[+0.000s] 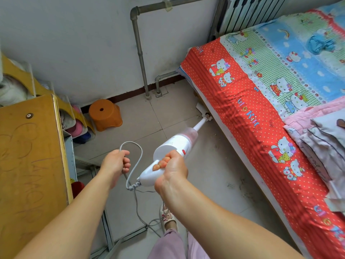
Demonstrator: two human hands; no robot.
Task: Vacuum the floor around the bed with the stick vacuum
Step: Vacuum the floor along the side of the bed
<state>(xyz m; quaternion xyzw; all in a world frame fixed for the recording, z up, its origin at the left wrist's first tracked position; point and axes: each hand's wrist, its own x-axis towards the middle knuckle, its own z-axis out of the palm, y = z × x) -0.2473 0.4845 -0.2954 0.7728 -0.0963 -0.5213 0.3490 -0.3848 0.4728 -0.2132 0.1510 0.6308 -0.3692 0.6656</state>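
My right hand [172,170] grips the handle of a white stick vacuum [177,143] with a pinkish dust cup. Its white tube [200,123] slants down and away toward the bed's edge, and the head is hidden under the bed [242,101], which has a red cartoon-print sheet. My left hand [116,162] holds a loop of the grey power cord [133,146] to the left of the vacuum body. The cord runs from the handle's rear down to the tiled floor [168,113] by my slippered foot.
A yellow wooden desk [29,156] with a metal frame stands at the left, shelves with shoes behind it. An orange plastic stool [105,114] sits by the wall. Grey pipes [140,53] run down the wall near the bed's corner. Folded clothes [321,143] lie on the bed.
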